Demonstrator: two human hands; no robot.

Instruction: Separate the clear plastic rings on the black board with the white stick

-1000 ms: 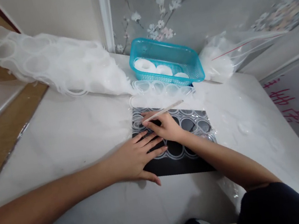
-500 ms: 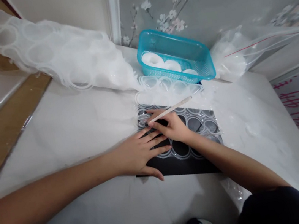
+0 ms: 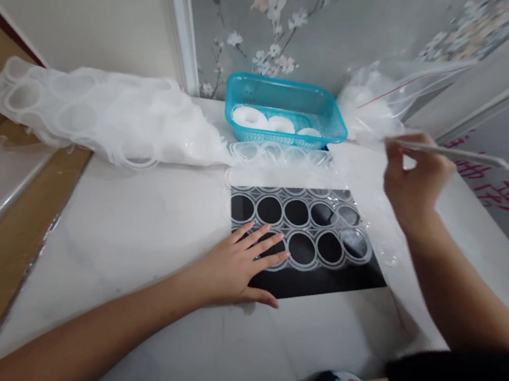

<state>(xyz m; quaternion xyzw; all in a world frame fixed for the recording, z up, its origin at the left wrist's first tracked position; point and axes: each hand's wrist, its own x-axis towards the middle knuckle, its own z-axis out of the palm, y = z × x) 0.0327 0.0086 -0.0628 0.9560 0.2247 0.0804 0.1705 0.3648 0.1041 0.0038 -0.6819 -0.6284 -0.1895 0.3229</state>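
My left hand [image 3: 248, 264] lies flat with its fingers spread, pressing on the left part of a clear sheet printed or cut with rows of pale rings [image 3: 301, 248]. Under that sheet is a black board [image 3: 324, 281], dark through the ring centres. Off to the right, my right hand [image 3: 416, 175] is raised above the table with its fingers closed round a thin whitish stick-like tool [image 3: 462, 155]. One end of the tool points left past my fingertips, blurred; whether anything clings to it I cannot make out.
Behind the board stands a blue plastic basket [image 3: 291, 135] with several white rings [image 3: 249, 117] in it. A long heap of ringed clear film [image 3: 113, 117] stretches to the back left. At the back right rests a zip bag [image 3: 369, 101] with white contents. Cardboard [image 3: 13, 249] borders the left.
My right hand has moved away from the sheet's upper left, going right and up with the stick-like tool. My left hand stays flat on the sheet. The view has shifted slightly.
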